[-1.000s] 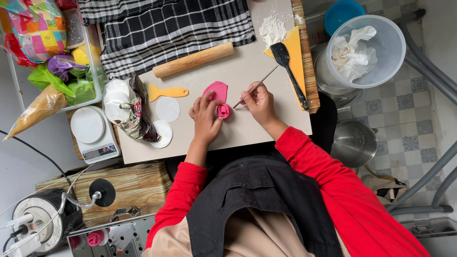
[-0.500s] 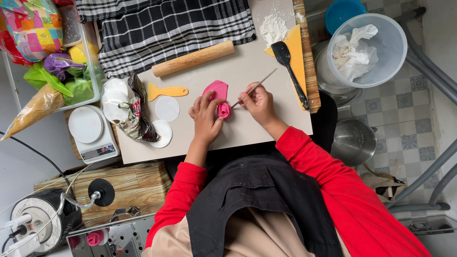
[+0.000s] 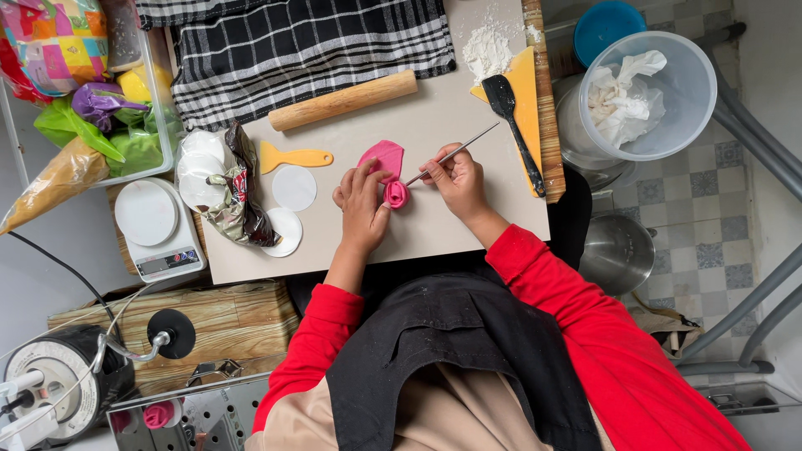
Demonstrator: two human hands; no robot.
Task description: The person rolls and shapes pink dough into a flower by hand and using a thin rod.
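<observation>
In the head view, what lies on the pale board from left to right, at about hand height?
Foil wrapper → yellow scraper → left hand → pink dough roll → right hand → black spatula.

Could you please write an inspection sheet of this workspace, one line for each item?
Surface: pale work board, with a heap of white flour at its far edge.
Job's things: small pink dough roll beside a flat pink dough piece; thin metal rod.
Clutter: wooden rolling pin, yellow scraper, black spatula, white discs, crumpled wrapper, kitchen scale, checked cloth.
Hands: left hand touches the roll; right hand holds the rod.
Cables: black cable on the left.
Surroundings: clear plastic tub with crumpled paper, metal pot, tiled floor.
</observation>
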